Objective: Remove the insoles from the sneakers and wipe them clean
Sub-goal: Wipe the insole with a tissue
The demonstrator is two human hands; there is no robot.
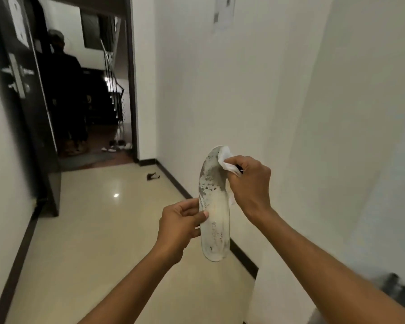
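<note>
A worn white insole (214,206) with grey, flaking patches near its toe is held upright in the air in front of me, heel end down. My left hand (180,226) pinches its left edge near the middle, thumb on the top face. My right hand (249,183) grips a crumpled white wipe (227,161) and presses it against the insole's upper right edge near the toe. No sneaker is visible close to my hands.
I stand in a narrow hallway with a glossy cream floor (103,230). A white wall (290,113) runs along the right. An open dark door (21,101) is at left. A person (66,94) stands in the doorway, shoes (117,146) beside them. A small dark item (153,176) lies on the floor.
</note>
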